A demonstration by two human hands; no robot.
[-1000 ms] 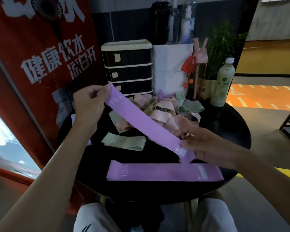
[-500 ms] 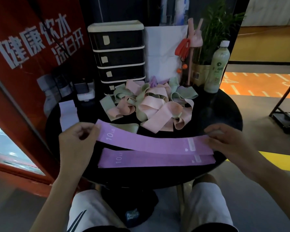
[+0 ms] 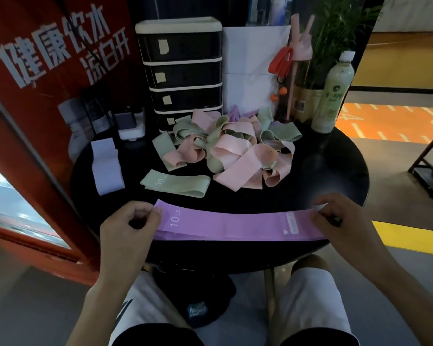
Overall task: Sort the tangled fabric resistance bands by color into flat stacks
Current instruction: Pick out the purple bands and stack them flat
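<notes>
The purple band (image 3: pixel 235 224) marked 10 LB lies stretched flat along the near edge of the round black bench (image 3: pixel 335 171); the left hand (image 3: pixel 125 233) pinches its left end between thumb and curled fingers (image 3: pixel 151 216); the right hand (image 3: pixel 340 226) pinches the right end, fingers curled over the tagged tip; just beyond lies a flat green band (image 3: pixel 175 186); farther back sits the tangle of pink and green bands (image 3: pixel 235 151); behind it stand a drawer unit (image 3: pixel 180 68) and a bottle (image 3: pixel 334 93).
</notes>
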